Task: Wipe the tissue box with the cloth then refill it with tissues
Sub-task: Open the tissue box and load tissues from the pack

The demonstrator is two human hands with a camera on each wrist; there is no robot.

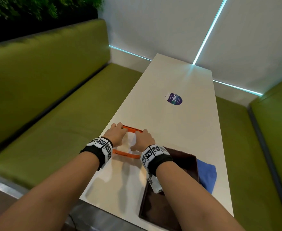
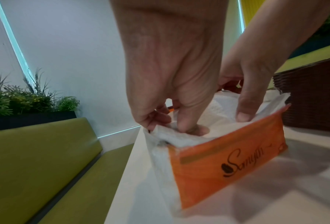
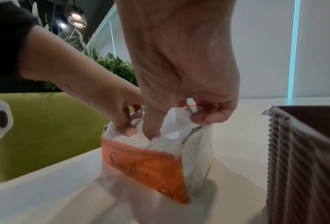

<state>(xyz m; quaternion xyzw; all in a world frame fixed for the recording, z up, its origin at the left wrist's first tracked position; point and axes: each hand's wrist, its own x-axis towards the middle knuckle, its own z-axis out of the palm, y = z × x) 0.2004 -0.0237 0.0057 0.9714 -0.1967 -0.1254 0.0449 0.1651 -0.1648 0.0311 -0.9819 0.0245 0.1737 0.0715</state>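
An orange plastic tissue pack [image 1: 126, 154] with white tissues inside stands on the white table [image 1: 178, 77] near its left edge. My left hand [image 1: 117, 132] pinches the pack's left top rim, thumb pushed into the tissues [image 2: 191, 128]. My right hand [image 1: 143, 140] pinches the right top rim [image 3: 198, 119], thumb down in the opening. The pack [image 2: 217, 166] bears dark script lettering. The brown tissue box [image 1: 183, 162] lies open just right of my right wrist. The blue cloth [image 1: 207, 174] sits beyond the box's right side.
A round purple sticker [image 1: 174, 98] is on the table farther back. Green bench seats [image 1: 62, 114] run along both long sides of the table. White walls with light strips close off the far end. The brown box's ribbed wall [image 3: 304, 151] stands close to the pack.
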